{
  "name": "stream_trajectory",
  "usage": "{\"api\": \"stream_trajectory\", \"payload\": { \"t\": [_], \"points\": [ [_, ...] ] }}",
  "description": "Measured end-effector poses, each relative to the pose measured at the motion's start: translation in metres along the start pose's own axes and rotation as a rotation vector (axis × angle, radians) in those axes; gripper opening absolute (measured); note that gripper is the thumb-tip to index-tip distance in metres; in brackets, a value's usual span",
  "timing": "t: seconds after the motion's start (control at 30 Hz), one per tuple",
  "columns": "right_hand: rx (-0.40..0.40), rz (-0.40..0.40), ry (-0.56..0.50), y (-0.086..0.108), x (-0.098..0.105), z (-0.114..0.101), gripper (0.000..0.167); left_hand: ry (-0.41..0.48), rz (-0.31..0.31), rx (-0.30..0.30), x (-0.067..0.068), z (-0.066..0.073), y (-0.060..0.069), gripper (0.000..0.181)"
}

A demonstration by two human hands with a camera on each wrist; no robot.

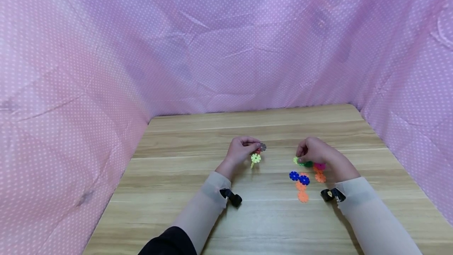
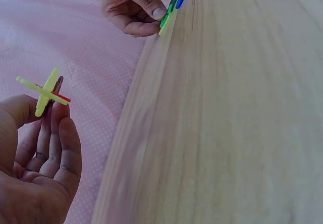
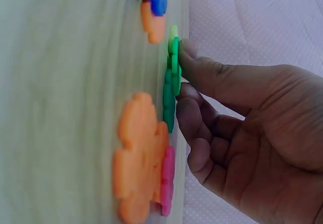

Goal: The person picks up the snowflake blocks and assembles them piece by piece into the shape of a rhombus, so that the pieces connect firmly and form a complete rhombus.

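Observation:
My left hand [image 1: 240, 153] pinches a small cluster of interlocking plastic snowflake discs above the table. A yellow snowflake disc [image 1: 256, 158] hangs lowest, a second yellow one [image 2: 43, 90] crosses it, and red and dark brown discs show behind. At the right, the thumb and fingertips of my right hand [image 1: 313, 150] pinch a green snowflake disc [image 3: 175, 65] low at the tabletop. A yellow-green disc [image 1: 295, 160] peeks out beside the fingertips. Close under the hand lie a darker green disc [image 3: 168, 100] and a pink disc [image 3: 168, 181].
Nearer me on the wooden table [image 1: 262, 223] lie two blue discs [image 1: 304, 180] and several orange discs [image 1: 302, 196], some overlapping. Another orange disc [image 1: 320, 178] is close to my right wrist. Pink dotted cloth [image 1: 226, 50] hangs around the table's back and sides.

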State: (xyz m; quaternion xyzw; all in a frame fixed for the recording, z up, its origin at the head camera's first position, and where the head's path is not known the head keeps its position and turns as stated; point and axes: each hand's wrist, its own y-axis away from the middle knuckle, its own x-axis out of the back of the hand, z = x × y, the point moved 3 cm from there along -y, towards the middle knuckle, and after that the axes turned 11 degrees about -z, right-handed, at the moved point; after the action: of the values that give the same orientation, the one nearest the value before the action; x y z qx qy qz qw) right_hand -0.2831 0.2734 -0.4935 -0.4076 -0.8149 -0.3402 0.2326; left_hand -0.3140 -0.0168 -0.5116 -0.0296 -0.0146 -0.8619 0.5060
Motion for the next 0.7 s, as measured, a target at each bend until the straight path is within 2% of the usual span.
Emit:
{"api": "stream_trajectory", "payload": {
  "t": [0.17, 0.43, 0.7],
  "points": [
    [0.012, 0.019, -0.010, -0.0002, -0.0002, -0.0007, 0.019, -0.020, 0.014, 0.000, 0.0003, 0.0001, -0.0004, 0.010],
    [0.013, 0.023, -0.009, -0.0004, 0.0001, -0.0004, 0.022, 0.045, 0.011, -0.007, -0.0007, 0.0004, -0.0010, 0.011],
    [-0.004, 0.067, -0.104, -0.0023, 0.0014, -0.0029, 0.009, 0.048, 0.032, -0.012, 0.0000, -0.0012, -0.0010, 0.009]
  ]
}}
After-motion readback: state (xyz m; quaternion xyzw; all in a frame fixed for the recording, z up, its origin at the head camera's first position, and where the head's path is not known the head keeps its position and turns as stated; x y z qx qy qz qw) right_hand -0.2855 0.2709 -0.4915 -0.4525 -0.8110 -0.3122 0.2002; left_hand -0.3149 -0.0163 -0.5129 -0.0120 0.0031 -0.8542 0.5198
